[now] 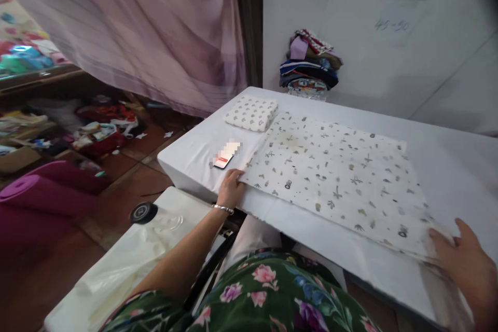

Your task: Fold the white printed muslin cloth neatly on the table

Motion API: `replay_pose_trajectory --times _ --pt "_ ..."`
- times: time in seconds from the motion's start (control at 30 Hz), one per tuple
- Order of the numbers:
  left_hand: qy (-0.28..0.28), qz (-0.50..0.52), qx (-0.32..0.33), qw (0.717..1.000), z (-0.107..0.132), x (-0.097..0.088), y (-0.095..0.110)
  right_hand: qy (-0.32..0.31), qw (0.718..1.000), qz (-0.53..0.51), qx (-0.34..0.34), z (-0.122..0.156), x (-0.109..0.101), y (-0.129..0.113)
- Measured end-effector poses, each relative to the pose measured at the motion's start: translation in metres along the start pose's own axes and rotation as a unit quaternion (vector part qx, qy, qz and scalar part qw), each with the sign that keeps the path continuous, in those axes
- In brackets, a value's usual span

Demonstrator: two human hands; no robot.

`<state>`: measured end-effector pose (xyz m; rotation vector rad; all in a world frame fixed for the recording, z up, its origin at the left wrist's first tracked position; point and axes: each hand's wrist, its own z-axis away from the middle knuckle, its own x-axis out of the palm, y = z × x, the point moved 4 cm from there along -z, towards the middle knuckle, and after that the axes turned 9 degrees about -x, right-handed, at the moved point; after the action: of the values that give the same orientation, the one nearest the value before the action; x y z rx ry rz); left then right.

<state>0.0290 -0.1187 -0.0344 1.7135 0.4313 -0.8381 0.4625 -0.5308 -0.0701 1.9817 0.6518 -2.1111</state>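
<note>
A white cloth (pixel 330 166) with small grey and brown printed figures lies spread flat on the white-covered table. My left hand (pixel 232 189), a silver bangle at its wrist, is closed on the cloth's near left corner. At the near right corner my right hand (pixel 465 259) grips the cloth, its thumb on top and a finger raised; the other fingers are partly hidden. Beyond my left hand lies a phone (pixel 225 155), its screen partly blurred out. A folded printed cloth (pixel 252 113) rests at the table's far left corner, beside the spread one.
The white table (pixel 187 158) reaches to the wall. A stack of folded clothes (pixel 310 65) stands behind it. Left are a low white surface (pixel 132 254) with a black round object (pixel 143 212), a rolled magenta mat (pixel 50 187), cluttered boxes and a hanging pink curtain (pixel 163 21).
</note>
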Motion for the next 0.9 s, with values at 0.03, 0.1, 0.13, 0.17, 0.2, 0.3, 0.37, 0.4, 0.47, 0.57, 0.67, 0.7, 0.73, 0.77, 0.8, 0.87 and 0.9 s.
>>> replay_pose_trajectory --times 0.03,0.1,0.13,0.17,0.2,0.3,0.37,0.4,0.47,0.57,0.67,0.7,0.73,0.77,0.8,0.87,0.9 --pt "0.005 -0.005 0.001 1.000 -0.001 0.000 0.002 0.001 0.999 -0.022 0.024 0.002 -0.006 -0.006" --pt "0.007 -0.013 0.004 1.000 -0.002 0.000 0.002 -0.007 0.997 -0.054 0.051 0.003 -0.013 -0.013" --pt "0.006 -0.018 0.010 1.000 -0.003 -0.001 0.002 -0.013 0.997 -0.057 0.049 0.003 -0.014 -0.015" --pt "0.004 -0.023 0.019 1.000 -0.003 -0.001 0.002 -0.017 0.998 -0.055 0.040 0.003 -0.013 -0.017" --pt "0.005 -0.026 0.029 0.999 -0.003 -0.002 0.001 -0.019 0.998 -0.051 0.029 0.004 -0.012 -0.017" --pt "0.021 -0.027 0.041 0.999 -0.004 -0.006 -0.004 -0.014 0.999 -0.035 0.003 0.007 -0.009 -0.019" --pt "0.029 -0.032 0.032 0.999 -0.006 -0.008 -0.007 -0.012 1.000 -0.014 -0.008 0.009 -0.007 -0.020" --pt "0.028 -0.038 0.027 0.999 -0.006 -0.010 -0.008 -0.009 1.000 -0.003 -0.013 0.010 -0.006 -0.022" --pt "0.022 -0.058 0.021 0.998 -0.006 -0.011 -0.009 -0.002 1.000 0.009 -0.020 0.011 -0.006 -0.024" --pt "0.018 -0.091 0.014 0.996 -0.007 -0.013 -0.008 0.003 1.000 0.007 -0.012 0.012 -0.006 -0.026" --pt "-0.005 -0.126 0.018 0.992 -0.007 -0.013 -0.008 0.011 1.000 0.005 -0.016 0.014 -0.007 -0.029" --pt "-0.013 -0.134 0.021 0.991 -0.007 -0.012 -0.009 0.019 1.000 0.002 -0.020 0.014 -0.007 -0.029" --pt "-0.016 -0.138 0.022 0.990 -0.007 -0.012 -0.009 0.033 0.999 0.000 -0.026 0.015 -0.007 -0.030" --pt "-0.015 -0.140 0.022 0.990 -0.007 -0.012 -0.010 0.053 0.998 -0.001 -0.036 0.016 -0.007 -0.030" --pt "-0.012 -0.141 0.020 0.990 -0.007 -0.013 -0.010 0.078 0.995 -0.002 -0.054 0.017 -0.007 -0.031" --pt "-0.010 -0.145 0.020 0.989 -0.007 -0.013 -0.011 0.134 0.984 0.006 -0.116 0.021 -0.003 -0.033" --pt "-0.013 -0.149 0.023 0.988 -0.008 -0.013 -0.012 0.149 0.977 0.014 -0.153 0.023 0.001 -0.035"
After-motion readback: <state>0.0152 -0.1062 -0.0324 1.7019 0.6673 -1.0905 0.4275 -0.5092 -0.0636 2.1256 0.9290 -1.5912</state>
